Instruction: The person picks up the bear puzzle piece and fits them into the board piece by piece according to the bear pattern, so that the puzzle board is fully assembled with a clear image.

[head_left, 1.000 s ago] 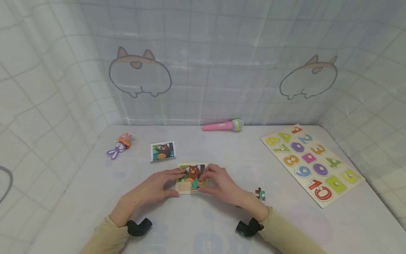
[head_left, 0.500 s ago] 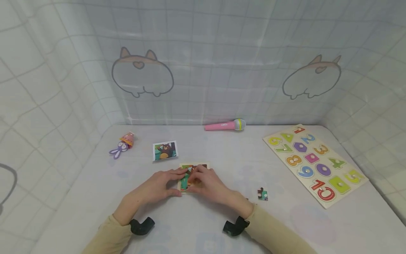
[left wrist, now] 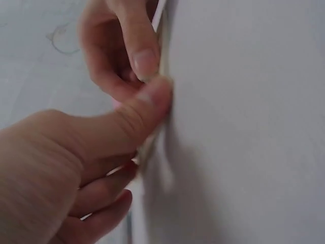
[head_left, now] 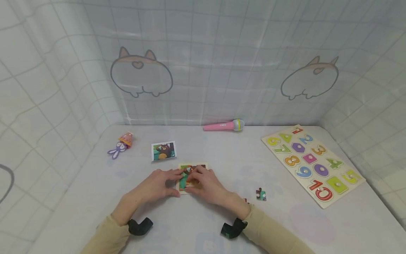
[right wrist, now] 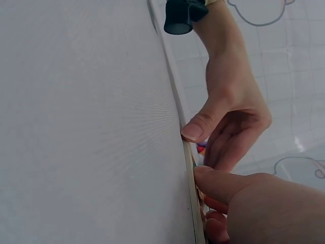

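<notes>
A small wooden jigsaw board (head_left: 194, 164) with a brown bear picture lies flat in front of me. My left hand (head_left: 155, 185) grips its left side, thumb at the near edge and fingers on the far part. Over the board's lower middle, my right hand (head_left: 207, 185) pinches a teal jigsaw piece down against it; the fingers mostly hide that piece. In the right wrist view both thumbs rest along the board's thin edge (right wrist: 189, 168). A loose piece (head_left: 261, 194) lies right of the right forearm, and another (head_left: 245, 200) peeks out beside the wrist.
Behind the board lies a bear picture card (head_left: 163, 151). A purple rabbit toy (head_left: 118, 149) with a pink-orange top lies at far left, a pink toy microphone (head_left: 222, 126) along the back wall. To the right is a wooden number board (head_left: 312, 165).
The right hand has moved left across the board with the teal piece, from its lower middle to its lower left, then stayed there. The left hand has kept its grip.
</notes>
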`<state>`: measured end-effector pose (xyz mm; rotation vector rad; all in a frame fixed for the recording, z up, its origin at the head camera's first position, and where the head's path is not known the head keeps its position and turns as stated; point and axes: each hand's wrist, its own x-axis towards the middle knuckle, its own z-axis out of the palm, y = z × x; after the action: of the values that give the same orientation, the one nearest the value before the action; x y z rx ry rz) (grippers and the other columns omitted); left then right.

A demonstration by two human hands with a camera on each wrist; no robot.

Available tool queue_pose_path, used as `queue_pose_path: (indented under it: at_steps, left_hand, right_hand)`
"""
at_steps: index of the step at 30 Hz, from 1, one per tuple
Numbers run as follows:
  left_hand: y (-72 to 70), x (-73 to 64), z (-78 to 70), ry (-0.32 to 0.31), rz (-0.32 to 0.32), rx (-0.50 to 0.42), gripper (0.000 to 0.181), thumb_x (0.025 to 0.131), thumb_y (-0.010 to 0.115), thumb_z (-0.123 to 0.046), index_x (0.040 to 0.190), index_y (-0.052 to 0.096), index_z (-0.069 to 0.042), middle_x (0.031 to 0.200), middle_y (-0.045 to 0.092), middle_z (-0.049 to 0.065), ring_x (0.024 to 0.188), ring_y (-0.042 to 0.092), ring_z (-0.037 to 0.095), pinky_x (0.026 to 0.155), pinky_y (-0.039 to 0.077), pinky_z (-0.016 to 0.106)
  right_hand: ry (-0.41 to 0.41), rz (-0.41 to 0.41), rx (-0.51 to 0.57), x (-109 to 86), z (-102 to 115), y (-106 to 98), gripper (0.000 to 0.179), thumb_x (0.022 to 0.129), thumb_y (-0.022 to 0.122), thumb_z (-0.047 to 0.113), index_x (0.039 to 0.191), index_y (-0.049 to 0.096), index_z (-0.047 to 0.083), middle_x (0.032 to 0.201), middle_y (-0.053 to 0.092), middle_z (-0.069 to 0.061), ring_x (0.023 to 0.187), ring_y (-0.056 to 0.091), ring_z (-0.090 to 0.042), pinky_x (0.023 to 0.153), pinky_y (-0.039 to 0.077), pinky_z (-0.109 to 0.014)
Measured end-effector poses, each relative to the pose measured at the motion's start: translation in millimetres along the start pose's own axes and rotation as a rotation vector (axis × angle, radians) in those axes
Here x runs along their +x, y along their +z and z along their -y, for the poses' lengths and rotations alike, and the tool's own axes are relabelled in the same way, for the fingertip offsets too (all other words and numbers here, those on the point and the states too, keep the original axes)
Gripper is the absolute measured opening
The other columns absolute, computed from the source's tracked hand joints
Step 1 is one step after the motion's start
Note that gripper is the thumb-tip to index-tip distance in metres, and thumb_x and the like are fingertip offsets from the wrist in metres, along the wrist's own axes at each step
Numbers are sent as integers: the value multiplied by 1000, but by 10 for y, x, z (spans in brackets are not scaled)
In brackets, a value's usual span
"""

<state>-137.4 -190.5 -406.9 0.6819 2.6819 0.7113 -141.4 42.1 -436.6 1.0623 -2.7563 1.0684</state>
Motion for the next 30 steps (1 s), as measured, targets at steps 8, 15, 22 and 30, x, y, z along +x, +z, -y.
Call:
queue_pose_path:
  at_steps: [8,15,22,30]
  left_hand:
    - [-50,-50,-193,162,58,250,38,91,74,-24,126,71,-10,138,63,7,124,61,34,101,50,55]
    - [-20,-84,-298,137,56,368,40,93,70,-25,129,68,-8,141,60,9,127,58,38,100,51,54]
    - [10,-64,-299,149,6,381,36,92,72,-25,124,72,-9,134,65,8,123,62,36,97,53,54]
    - [33,-48,-269,207,-50,386,35,90,75,-24,122,73,-11,128,69,5,121,64,29,98,54,48]
  right_hand:
    - [-3,-8,36,-4,1,11,17,87,79,28,101,75,18,95,58,2,83,54,-10,77,35,-26]
    - [64,38,42,13,-24,-128,19,89,75,15,108,75,12,96,60,0,84,56,-13,75,46,-25]
    - [102,37,10,19,-119,-229,22,92,72,10,114,72,8,93,59,-2,82,57,-12,70,47,-24]
    - [110,55,-6,30,-153,-275,29,93,71,10,122,68,6,93,58,-2,79,55,-11,68,46,-23]
